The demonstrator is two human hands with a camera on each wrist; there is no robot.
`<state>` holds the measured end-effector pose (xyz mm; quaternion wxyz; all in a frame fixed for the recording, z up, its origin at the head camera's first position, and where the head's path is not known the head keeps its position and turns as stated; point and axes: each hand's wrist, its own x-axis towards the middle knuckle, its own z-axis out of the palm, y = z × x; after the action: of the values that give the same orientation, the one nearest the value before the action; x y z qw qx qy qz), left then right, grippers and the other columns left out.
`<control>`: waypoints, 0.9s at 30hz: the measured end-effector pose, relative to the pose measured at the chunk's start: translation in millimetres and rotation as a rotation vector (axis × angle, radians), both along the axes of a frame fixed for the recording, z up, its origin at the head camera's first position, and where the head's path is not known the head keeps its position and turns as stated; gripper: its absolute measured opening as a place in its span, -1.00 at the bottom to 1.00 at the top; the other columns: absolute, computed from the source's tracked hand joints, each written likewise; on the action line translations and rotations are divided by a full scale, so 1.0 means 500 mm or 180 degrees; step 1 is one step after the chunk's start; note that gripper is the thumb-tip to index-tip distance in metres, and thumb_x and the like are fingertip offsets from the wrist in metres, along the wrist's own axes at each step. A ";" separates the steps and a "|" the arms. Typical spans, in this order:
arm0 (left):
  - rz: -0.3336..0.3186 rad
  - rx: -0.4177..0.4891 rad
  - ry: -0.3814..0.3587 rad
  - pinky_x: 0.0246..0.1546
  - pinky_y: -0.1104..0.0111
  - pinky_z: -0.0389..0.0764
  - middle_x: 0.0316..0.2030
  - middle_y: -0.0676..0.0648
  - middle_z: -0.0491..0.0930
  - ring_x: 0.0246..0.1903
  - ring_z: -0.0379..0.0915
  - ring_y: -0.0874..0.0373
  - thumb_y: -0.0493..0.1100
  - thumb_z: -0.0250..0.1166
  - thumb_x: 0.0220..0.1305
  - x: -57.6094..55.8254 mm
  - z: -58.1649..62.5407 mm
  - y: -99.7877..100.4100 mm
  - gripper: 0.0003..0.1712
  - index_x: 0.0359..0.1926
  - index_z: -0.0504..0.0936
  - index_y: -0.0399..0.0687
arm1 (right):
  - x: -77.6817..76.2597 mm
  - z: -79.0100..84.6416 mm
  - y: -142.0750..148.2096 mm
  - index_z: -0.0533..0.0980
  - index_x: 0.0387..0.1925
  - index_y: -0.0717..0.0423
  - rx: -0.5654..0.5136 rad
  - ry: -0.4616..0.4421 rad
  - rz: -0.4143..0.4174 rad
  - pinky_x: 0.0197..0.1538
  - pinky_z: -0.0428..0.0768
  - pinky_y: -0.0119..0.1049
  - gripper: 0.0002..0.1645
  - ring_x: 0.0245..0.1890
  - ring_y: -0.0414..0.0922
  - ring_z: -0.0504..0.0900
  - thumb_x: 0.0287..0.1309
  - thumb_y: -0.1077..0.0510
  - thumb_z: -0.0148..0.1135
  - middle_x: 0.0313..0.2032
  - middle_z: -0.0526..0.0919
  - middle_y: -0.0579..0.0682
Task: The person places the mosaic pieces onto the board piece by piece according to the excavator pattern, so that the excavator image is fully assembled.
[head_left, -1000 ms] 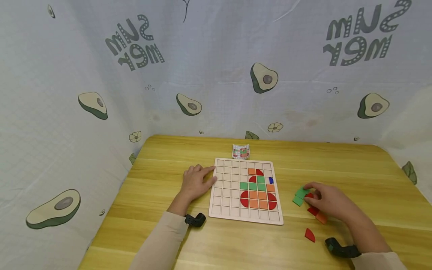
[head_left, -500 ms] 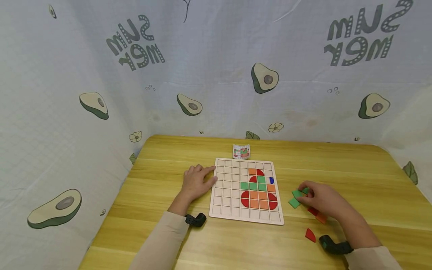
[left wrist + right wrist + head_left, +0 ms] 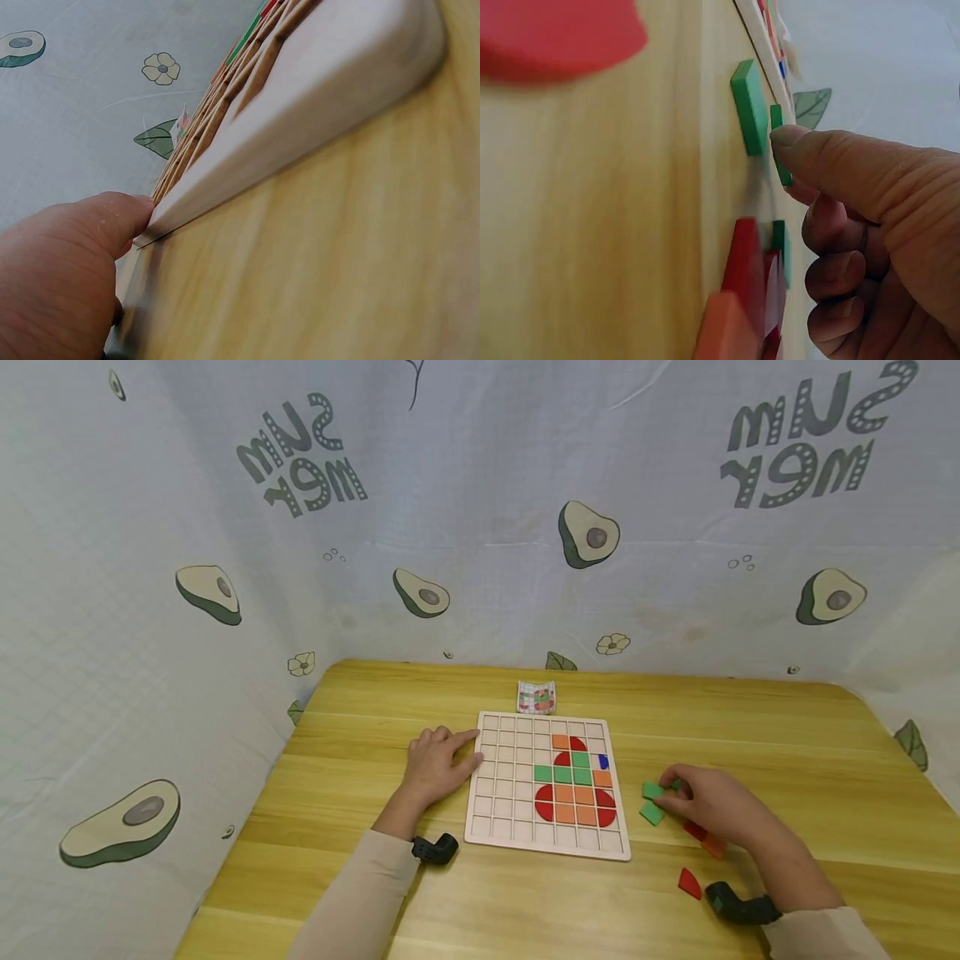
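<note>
A pale wooden grid board (image 3: 498, 833) lies mid-table, with red, orange, green and blue pieces set in its right half. My left hand (image 3: 437, 767) rests at the board's left edge, index finger and thumb tip touching the rim. To the right of the board, my right hand (image 3: 718, 803) pinches a green square tile (image 3: 777, 118) between thumb and index finger. Another green tile (image 3: 652, 813) lies flat just nearer than it. Under the hand are a red piece (image 3: 696, 831), an orange tile (image 3: 714, 846) and a partly hidden green one (image 3: 781, 244).
A red quarter-circle piece (image 3: 689, 883) lies apart near the right wrist. Behind the board a small curled card (image 3: 536, 697) with a printed coloured grid stands on the wooden table (image 3: 405, 685). A white curtain (image 3: 480, 527) with avocado prints hangs behind the table.
My right hand has moved slightly left, towards the board, and green tiles have shifted left with it, out from the pile. The left hand and the board stay put.
</note>
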<state>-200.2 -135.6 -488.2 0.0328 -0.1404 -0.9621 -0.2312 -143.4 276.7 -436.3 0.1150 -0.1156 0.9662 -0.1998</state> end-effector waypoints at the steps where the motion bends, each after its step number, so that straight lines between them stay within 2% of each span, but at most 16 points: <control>1: 0.0002 0.0005 -0.0003 -0.17 0.24 0.19 -0.19 -0.02 0.52 -0.26 0.22 0.11 0.25 0.20 0.42 0.000 0.000 0.000 -0.44 0.36 0.57 0.28 | -0.001 0.002 -0.004 0.60 -0.09 0.13 0.0000 -0.0002 -0.0001 -0.43 0.29 -0.34 -0.64 -0.52 -0.20 0.34 0.32 -0.07 0.34 -0.50 0.44 -0.12; 5: 0.0000 0.0022 0.0000 -0.17 0.24 0.20 -0.20 -0.02 0.52 -0.25 0.23 0.10 0.24 0.20 0.42 0.001 0.002 0.000 -0.44 0.35 0.57 0.27 | -0.008 0.011 -0.026 0.59 -0.06 0.13 -0.0015 0.0006 -0.0020 -0.45 0.28 -0.34 -0.60 -0.53 -0.19 0.34 0.32 -0.10 0.34 -0.51 0.42 -0.11; 11: 0.0001 0.0041 0.0016 -0.17 0.24 0.20 -0.22 -0.02 0.51 -0.25 0.23 0.10 0.24 0.21 0.41 0.002 0.003 0.000 -0.45 0.35 0.58 0.27 | -0.024 0.018 -0.080 0.60 -0.10 0.11 -0.0067 0.0119 0.0144 -0.47 0.30 -0.34 -0.65 -0.54 -0.20 0.34 0.29 -0.07 0.36 -0.52 0.43 -0.13; 23: 0.0000 0.0029 0.0019 -0.18 0.24 0.18 -0.22 -0.01 0.50 -0.28 0.20 0.11 0.25 0.20 0.42 0.001 0.001 -0.002 -0.44 0.35 0.57 0.27 | -0.054 0.018 -0.209 0.61 -0.14 0.08 -0.0187 0.0016 0.0332 -0.44 0.36 -0.36 -0.71 -0.56 -0.21 0.39 0.26 -0.02 0.40 -0.56 0.46 -0.13; 27: 0.0003 0.0035 0.0026 -0.18 0.24 0.17 -0.23 -0.01 0.49 -0.28 0.19 0.11 0.25 0.20 0.42 0.000 0.001 -0.002 -0.44 0.35 0.57 0.27 | -0.064 0.014 -0.240 0.63 -0.12 0.08 -0.0176 0.0086 0.0435 -0.45 0.37 -0.36 -0.72 -0.58 -0.22 0.38 0.27 -0.01 0.39 -0.58 0.47 -0.14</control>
<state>-200.1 -136.4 -487.9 0.0376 -0.1408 -0.9608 -0.2360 -175.6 156.8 -429.4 0.1121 -0.1870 0.9516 -0.2164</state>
